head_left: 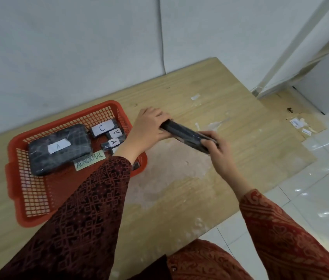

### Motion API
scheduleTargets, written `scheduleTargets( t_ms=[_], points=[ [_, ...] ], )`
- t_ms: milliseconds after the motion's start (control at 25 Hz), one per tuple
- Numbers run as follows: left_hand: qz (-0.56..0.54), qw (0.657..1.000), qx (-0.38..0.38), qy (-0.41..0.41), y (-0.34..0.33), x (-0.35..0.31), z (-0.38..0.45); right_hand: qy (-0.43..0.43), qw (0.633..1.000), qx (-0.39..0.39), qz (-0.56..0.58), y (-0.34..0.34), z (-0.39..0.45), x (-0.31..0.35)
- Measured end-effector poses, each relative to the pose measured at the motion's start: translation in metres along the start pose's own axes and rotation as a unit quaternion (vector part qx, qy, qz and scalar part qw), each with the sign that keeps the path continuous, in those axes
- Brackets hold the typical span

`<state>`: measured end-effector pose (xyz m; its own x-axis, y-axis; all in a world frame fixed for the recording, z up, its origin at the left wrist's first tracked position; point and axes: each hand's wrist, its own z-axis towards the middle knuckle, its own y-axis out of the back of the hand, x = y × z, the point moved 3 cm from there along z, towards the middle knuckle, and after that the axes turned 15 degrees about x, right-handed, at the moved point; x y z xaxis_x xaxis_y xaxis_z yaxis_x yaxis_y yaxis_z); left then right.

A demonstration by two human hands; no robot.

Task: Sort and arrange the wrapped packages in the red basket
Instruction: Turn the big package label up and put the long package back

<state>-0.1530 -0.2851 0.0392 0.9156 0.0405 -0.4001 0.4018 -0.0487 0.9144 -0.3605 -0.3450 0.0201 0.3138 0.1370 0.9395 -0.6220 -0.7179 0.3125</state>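
Observation:
A red mesh basket (28, 201) sits on the left of the wooden table (210, 93). Inside lie a large black wrapped package labelled A (58, 148), a package labelled C (102, 128), two small packages labelled A (115, 138) and a card reading ABNORMAL (89, 160). To the right of the basket, above the table, my left hand (149, 126) and my right hand (214, 146) each grip one end of a flat black wrapped package (186, 134), held edge-on. Its label is hidden.
The table's right edge drops to a shiny tiled floor (311, 199). Flattened cardboard (293, 122) lies on the floor beyond the table's far right corner. A white wall (78, 47) stands behind the table. Tape scraps dot the tabletop.

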Motion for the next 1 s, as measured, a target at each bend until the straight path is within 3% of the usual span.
scheduleTargets(
  t_ms=[120, 360, 600, 760, 880, 1000],
  points=[
    [-0.071, 0.996, -0.056, 0.027, 0.042, 0.009, -0.027, 0.011, 0.998, 0.059, -0.026, -0.002, 0.018, 0.04],
    [-0.202, 0.965, -0.065, 0.156, 0.08, 0.044, -0.112, 0.132, 0.974, 0.184, 0.002, -0.054, 0.043, 0.09],
    [-0.245, 0.917, -0.178, 0.258, 0.062, 0.078, -0.202, 0.073, 0.971, 0.201, 0.106, -0.129, 0.06, 0.089],
    [-0.266, 0.861, -0.25, 0.354, 0.027, 0.092, -0.251, -0.013, 0.966, 0.232, 0.115, -0.185, 0.068, 0.073],
    [-0.286, 0.856, -0.211, 0.376, 0.001, 0.101, -0.268, -0.091, 0.973, 0.211, 0.027, -0.219, 0.072, 0.058],
    [-0.272, 0.877, -0.113, 0.379, -0.017, 0.118, -0.279, -0.102, 0.974, 0.187, -0.08, -0.237, 0.074, 0.049]
  ],
)
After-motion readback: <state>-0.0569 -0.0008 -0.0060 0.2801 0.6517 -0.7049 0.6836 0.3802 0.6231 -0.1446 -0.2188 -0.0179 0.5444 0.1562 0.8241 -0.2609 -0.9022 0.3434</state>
